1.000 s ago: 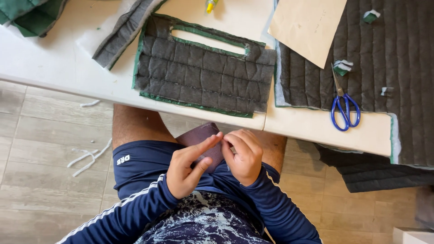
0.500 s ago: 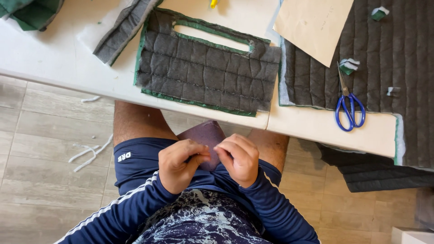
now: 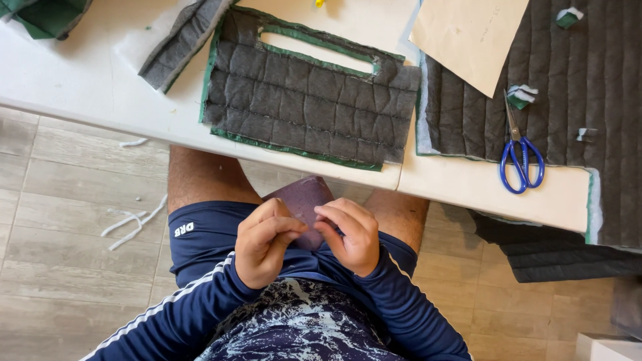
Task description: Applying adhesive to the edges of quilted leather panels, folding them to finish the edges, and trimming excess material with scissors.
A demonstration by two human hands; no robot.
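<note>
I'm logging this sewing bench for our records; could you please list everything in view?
quilted panel: one, grey, green-edged, table centre
quilted sheet: one, grey, table right
fabric strip: one, grey, left of panel
card sheet: one, tan, upper right
scissors: one, blue-handled, near table edge
table: one, white
thread scraps: several, white, floor left
small fabric piece: one, maroon, in both hands
left hand: pinching it
right hand: pinching it
</note>
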